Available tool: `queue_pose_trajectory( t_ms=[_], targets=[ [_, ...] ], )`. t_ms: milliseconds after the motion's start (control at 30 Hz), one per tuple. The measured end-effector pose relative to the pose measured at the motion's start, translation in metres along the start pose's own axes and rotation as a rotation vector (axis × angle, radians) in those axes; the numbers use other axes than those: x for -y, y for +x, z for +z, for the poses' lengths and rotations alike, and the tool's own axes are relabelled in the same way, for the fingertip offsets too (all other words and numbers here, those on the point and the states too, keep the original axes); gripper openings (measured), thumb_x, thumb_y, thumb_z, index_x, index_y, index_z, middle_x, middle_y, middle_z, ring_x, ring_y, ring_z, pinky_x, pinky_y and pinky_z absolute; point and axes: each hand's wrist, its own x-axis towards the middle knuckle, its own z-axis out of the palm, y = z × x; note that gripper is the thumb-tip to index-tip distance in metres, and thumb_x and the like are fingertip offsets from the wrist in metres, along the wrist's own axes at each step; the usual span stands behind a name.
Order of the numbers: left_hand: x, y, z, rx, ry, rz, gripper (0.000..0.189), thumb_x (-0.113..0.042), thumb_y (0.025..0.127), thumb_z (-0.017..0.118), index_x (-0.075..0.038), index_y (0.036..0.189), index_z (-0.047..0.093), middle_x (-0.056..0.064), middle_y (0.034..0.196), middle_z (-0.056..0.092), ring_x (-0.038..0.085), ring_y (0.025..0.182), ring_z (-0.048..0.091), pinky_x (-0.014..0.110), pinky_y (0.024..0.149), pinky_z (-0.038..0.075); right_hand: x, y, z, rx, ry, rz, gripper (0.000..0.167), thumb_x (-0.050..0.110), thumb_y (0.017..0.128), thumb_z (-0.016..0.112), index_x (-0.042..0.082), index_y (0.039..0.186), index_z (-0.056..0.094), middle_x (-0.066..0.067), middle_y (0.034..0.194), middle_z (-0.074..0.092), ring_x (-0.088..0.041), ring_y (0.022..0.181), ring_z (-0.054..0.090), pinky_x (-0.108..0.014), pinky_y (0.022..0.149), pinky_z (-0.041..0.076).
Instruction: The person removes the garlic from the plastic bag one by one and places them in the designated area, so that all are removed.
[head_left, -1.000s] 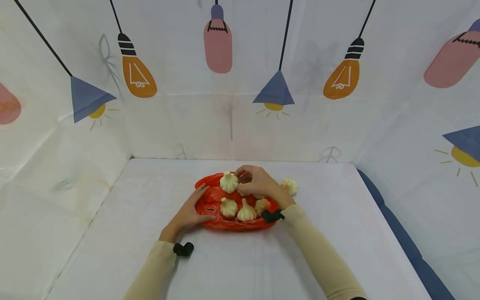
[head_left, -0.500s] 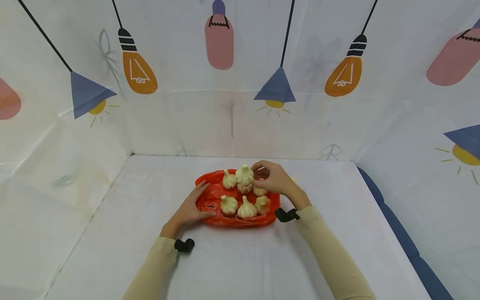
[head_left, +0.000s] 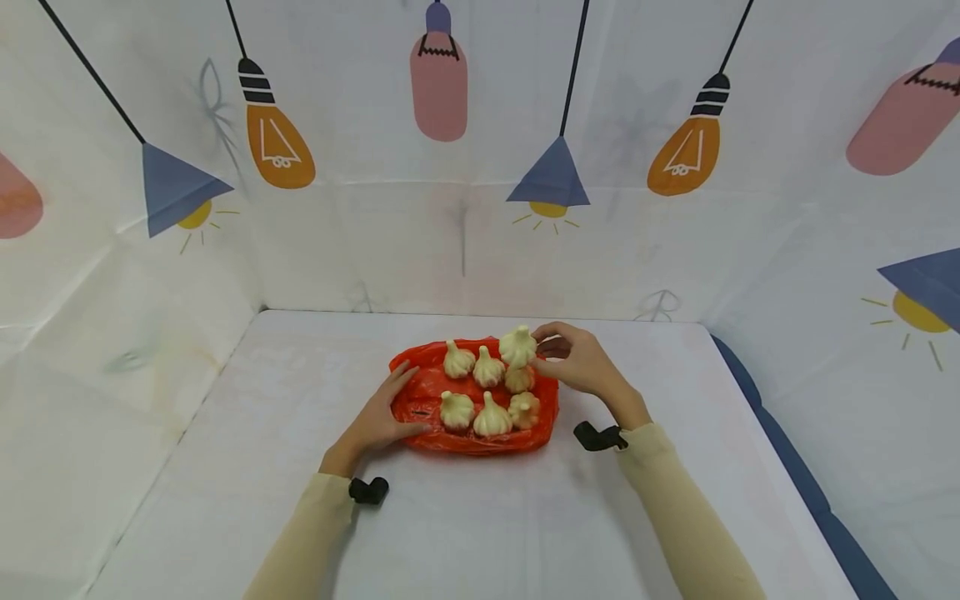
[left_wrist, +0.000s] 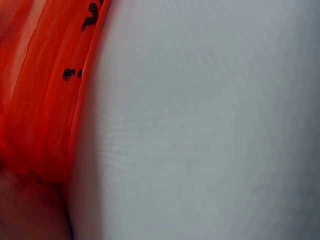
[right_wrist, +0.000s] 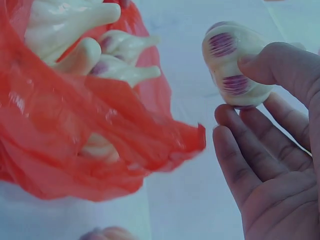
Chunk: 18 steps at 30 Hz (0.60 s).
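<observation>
A red plastic bag (head_left: 427,392) lies spread on the table with several garlic bulbs (head_left: 492,415) standing in it. My right hand (head_left: 588,362) pinches a garlic bulb (head_left: 517,346) over the bag's far right part. In the right wrist view, thumb and fingertips hold this purple-marked bulb (right_wrist: 232,65) apart from the bag (right_wrist: 90,130), beside its edge. My left hand (head_left: 378,417) rests with spread fingers along the bag's left end, thumb at the near edge. The left wrist view has the bag's printed side (left_wrist: 45,100) and only a blurred bit of hand.
The white table (head_left: 465,533) runs up to a fabric wall (head_left: 360,242) printed with lamps. Fabric sides stand at left and right, with a dark blue strip (head_left: 795,467) along the right table edge. Black wrist mounts (head_left: 600,436) sit near both cuffs.
My right hand has moved right, carrying the garlic bulb across the bag. A bulb seen earlier on the table at the right is now hidden behind it. My left hand stays put.
</observation>
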Motion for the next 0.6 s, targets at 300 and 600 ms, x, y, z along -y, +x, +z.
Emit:
queue_pose_trajectory(
  t_ms=[300, 600],
  targets=[
    [-0.003, 0.001, 0.001, 0.007, -0.017, -0.008, 0.107, -0.042, 0.077, 0.089, -0.016, 0.163, 0.032, 0.003, 0.174, 0.016, 0.039, 0.159, 0.016, 0.069, 0.122, 0.022, -0.009, -0.014, -0.015, -0.071, -0.021, 0.037, 0.038, 0.022, 0.089, 0.08, 0.012, 0.122, 0.066, -0.013, 0.122, 0.071, -0.029, 0.114, 0.071, -0.043, 0.094, 0.06],
    [-0.001, 0.0, 0.001, -0.01, -0.008, 0.009, 0.105, -0.045, 0.077, 0.088, -0.014, 0.162, 0.034, 0.005, 0.173, 0.018, 0.04, 0.158, 0.018, 0.069, 0.121, 0.024, -0.022, -0.025, -0.022, -0.105, -0.011, 0.038, 0.041, 0.021, 0.089, 0.081, 0.007, 0.124, 0.065, -0.016, 0.127, 0.068, -0.033, 0.113, 0.071, -0.038, 0.09, 0.062]
  ],
)
